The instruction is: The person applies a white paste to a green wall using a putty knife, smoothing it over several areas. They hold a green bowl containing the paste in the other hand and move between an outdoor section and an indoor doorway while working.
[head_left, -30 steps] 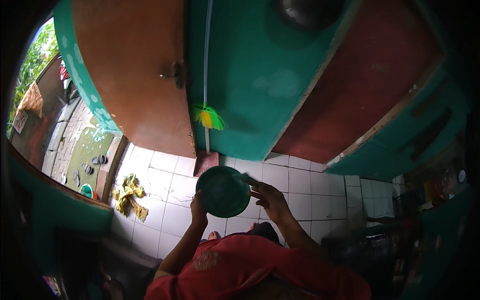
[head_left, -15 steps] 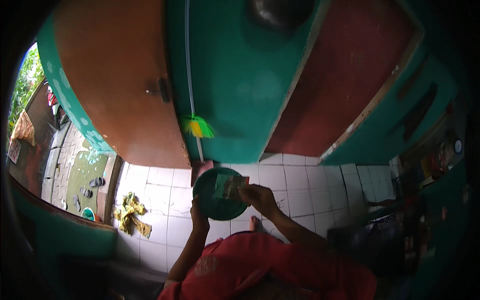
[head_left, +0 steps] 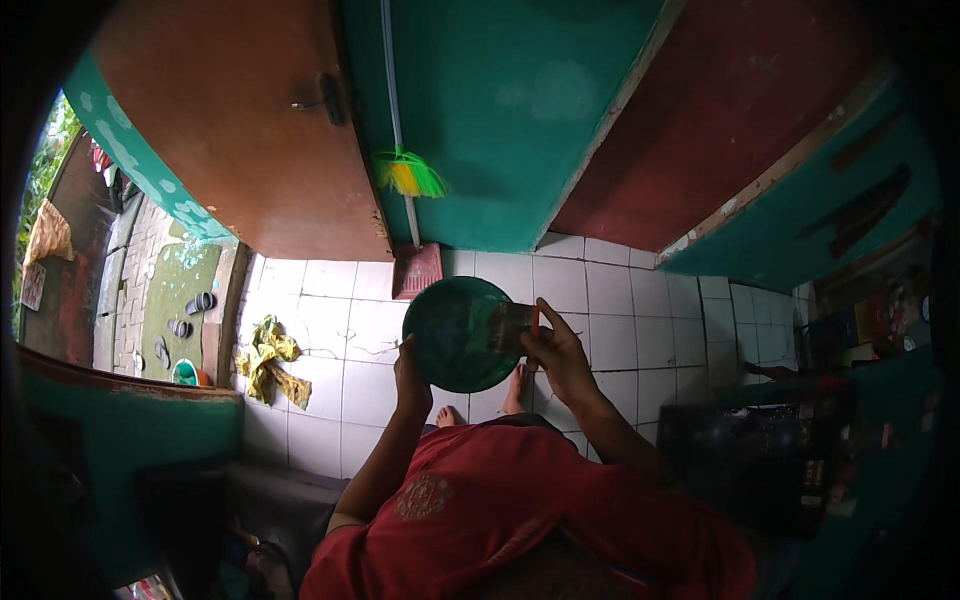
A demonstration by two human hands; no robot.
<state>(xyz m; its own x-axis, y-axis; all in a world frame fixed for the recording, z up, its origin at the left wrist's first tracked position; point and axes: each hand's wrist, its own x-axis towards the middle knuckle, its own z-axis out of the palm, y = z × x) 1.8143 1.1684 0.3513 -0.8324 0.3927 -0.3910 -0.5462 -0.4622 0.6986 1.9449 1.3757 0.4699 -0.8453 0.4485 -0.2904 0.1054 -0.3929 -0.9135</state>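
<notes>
Held in front of my body is a round green basin (head_left: pixel 440 350). My left hand (head_left: pixel 410 376) is closed on its left rim. My right hand (head_left: pixel 562 356) pinches a flat rectangular packet (head_left: pixel 512 328), partly see-through and brownish, with an orange edge by my fingers. The packet overlaps the basin's right side, its left end above the inside. Whether it touches the rim I cannot tell. The inside of the basin is dark, and its contents cannot be made out.
A pink dustpan (head_left: pixel 416 272) stands beyond the basin, below a green and yellow broom (head_left: pixel 412 174) against the wall. A crumpled yellow cloth (head_left: pixel 268 362) lies on the white tiles (head_left: pixel 375 390) at left. Outside the doorway are sandals (head_left: pixel 180 327) and a bucket (head_left: pixel 187 373). Dark seating (head_left: pixel 285 500) is at lower left.
My view has tilted downward, so the wall sits higher and both feet show. The packet has shifted right relative to the basin, with my right hand. My left hand keeps hold of the rim.
</notes>
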